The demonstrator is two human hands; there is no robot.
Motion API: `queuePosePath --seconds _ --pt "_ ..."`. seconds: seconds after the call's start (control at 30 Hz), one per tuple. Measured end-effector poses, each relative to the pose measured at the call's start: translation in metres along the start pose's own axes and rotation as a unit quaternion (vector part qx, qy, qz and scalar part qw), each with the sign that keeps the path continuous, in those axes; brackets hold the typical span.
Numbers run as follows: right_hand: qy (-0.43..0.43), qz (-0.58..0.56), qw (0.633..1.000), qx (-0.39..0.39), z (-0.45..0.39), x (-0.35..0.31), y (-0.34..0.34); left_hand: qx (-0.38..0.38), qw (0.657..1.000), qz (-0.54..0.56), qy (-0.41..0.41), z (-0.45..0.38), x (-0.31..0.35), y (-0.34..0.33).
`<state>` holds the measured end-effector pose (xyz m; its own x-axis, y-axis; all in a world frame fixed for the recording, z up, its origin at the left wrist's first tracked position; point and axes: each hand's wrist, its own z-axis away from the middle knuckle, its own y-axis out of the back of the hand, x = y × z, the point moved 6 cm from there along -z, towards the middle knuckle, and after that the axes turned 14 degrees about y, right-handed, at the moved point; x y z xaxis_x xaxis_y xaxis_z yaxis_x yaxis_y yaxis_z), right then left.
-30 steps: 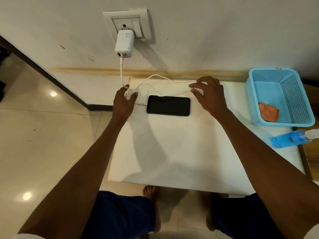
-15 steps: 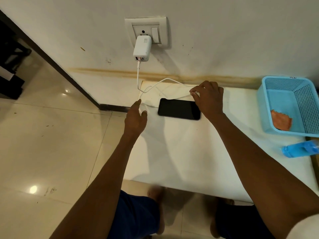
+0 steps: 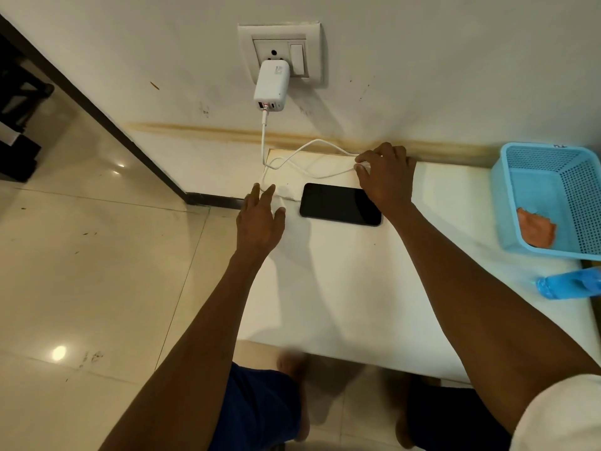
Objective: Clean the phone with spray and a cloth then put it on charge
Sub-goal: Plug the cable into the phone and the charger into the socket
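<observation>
We see the blue basket (image 3: pixel 533 203) at the table's (image 3: pixel 341 288) right edge holding an orange cloth (image 3: pixel 536 228), while our right hand (image 3: pixel 387 177) pinches the white cable (image 3: pixel 312 172) behind the phone (image 3: pixel 340 205) and our left hand (image 3: pixel 260 219) hovers spread near the table's left edge.

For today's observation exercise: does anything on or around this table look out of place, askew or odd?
Two things. The blue spray bottle lies on its side at the table's right edge instead of standing. The white charging cable sprawls in loose loops behind the phone. A yellowish stain streaks the wall above the table.
</observation>
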<state>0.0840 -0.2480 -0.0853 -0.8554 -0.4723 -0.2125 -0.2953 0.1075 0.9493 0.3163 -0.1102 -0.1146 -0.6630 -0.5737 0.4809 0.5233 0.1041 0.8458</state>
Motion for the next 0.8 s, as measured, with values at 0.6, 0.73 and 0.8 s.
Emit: queuePosePath --seconds 0.6,0.73,0.8 --pt "0.077 -0.193 0.974 0.086 -0.039 -0.064 0.069 0.099 0.881 0.461 0.035 0.024 0.041 0.086" --pt "0.103 -0.143 0.98 0.088 -0.055 -0.085 0.084 -0.016 0.888 0.444 0.115 0.001 0.059 0.102" --pt "0.116 -0.119 0.984 0.071 -0.056 -0.094 0.085 -0.09 0.886 0.432 0.14 -0.006 0.065 0.109"
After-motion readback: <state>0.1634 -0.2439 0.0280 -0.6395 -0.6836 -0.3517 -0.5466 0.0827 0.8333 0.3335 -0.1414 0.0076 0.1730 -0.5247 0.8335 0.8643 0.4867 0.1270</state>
